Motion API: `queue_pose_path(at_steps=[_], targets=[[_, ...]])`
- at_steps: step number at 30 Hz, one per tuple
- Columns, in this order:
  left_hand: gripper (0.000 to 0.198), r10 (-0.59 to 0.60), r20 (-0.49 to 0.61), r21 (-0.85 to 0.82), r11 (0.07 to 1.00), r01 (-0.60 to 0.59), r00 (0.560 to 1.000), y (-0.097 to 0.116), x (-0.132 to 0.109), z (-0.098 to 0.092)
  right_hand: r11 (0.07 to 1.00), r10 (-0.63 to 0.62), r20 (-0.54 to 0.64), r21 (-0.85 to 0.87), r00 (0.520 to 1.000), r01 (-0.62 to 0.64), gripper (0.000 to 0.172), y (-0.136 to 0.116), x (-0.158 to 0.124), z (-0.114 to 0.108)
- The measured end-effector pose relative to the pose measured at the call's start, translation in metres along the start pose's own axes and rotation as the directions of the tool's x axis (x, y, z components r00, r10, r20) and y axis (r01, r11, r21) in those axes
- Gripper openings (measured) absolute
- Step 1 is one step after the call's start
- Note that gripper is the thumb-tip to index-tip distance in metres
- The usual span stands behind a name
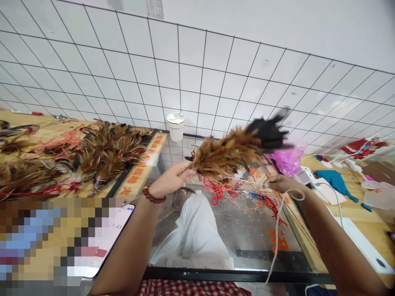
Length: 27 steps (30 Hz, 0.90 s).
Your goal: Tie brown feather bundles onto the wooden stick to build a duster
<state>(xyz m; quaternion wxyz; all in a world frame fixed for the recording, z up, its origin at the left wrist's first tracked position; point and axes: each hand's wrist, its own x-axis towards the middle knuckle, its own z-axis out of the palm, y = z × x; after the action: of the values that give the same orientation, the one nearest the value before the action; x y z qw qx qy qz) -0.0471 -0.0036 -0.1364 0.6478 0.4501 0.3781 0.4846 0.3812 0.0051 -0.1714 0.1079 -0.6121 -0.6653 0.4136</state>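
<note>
My left hand (174,179), with a red bead bracelet at the wrist, pinches the base of a feather bundle (228,154). The bundle is brown and fluffy, with black feathers at its far tip, and it tilts up to the right above the glass tabletop (247,230). A pale string (247,179) runs from the bundle's base to my right hand (280,183), whose fingers are closed on it. The string's loose end loops over my right wrist and hangs to the table's front edge. Red cords (217,193) lie below the bundle. The left fingertips are partly hidden by feathers.
Loose brown feathers (108,152) and red threads cover the wooden table at left. Nearer me lies a phone (112,234). A white lidded tub (176,127) stands by the wire grid (191,70). Pink plastic (290,159) and teal cloth (333,183) are at right.
</note>
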Motion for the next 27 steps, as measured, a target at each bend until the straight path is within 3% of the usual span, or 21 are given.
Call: queue_pose_path(at_steps=[4,6,8,10,12,15,17,20,24,27], targets=[[0.016,0.027,0.043,-0.041,0.999,-0.025,0.999,0.008,0.022,0.007,0.995,0.004,0.192,-0.103,0.981,0.016,0.049,-0.005,-0.004,0.001],[0.026,0.025,0.033,-0.098,0.995,-0.022,0.999,0.004,0.035,0.016,0.974,-0.077,0.122,-0.202,0.990,0.101,0.045,-0.027,0.002,0.006],[0.032,0.015,0.037,-0.137,0.990,-0.010,0.999,-0.003,0.048,0.029,0.963,-0.213,-0.072,-0.186,0.974,0.196,0.048,-0.062,0.013,0.022],[0.033,0.011,0.042,-0.151,0.989,-0.004,0.999,-0.012,0.059,0.042,0.942,-0.305,-0.237,0.064,0.923,0.328,0.055,-0.102,0.030,0.046],[0.032,-0.002,0.032,-0.149,0.989,0.006,0.999,-0.020,0.066,0.052,0.831,-0.332,-0.212,0.395,0.919,0.391,0.055,-0.137,0.048,0.073],[0.029,-0.025,-0.004,-0.187,0.982,0.023,1.000,-0.023,0.074,0.053,0.660,-0.305,-0.082,0.700,0.949,0.273,0.049,-0.167,0.071,0.101],[0.028,-0.041,-0.015,-0.258,0.965,0.036,0.999,-0.020,0.078,0.044,0.562,-0.254,-0.112,0.791,0.961,0.241,0.048,-0.172,0.082,0.106],[0.032,-0.099,0.017,-0.400,0.911,0.097,0.995,-0.013,0.083,0.029,0.497,-0.179,-0.302,0.793,0.936,0.352,0.048,-0.169,0.095,0.107],[0.027,-0.170,0.004,-0.501,0.852,0.149,0.985,-0.012,0.087,0.024,0.569,-0.195,-0.369,0.712,0.909,0.412,0.046,-0.160,0.103,0.109],[0.018,-0.178,-0.061,-0.473,0.872,0.128,0.982,-0.017,0.085,0.032,0.707,-0.263,-0.393,0.543,0.881,0.453,0.042,-0.144,0.106,0.097]])
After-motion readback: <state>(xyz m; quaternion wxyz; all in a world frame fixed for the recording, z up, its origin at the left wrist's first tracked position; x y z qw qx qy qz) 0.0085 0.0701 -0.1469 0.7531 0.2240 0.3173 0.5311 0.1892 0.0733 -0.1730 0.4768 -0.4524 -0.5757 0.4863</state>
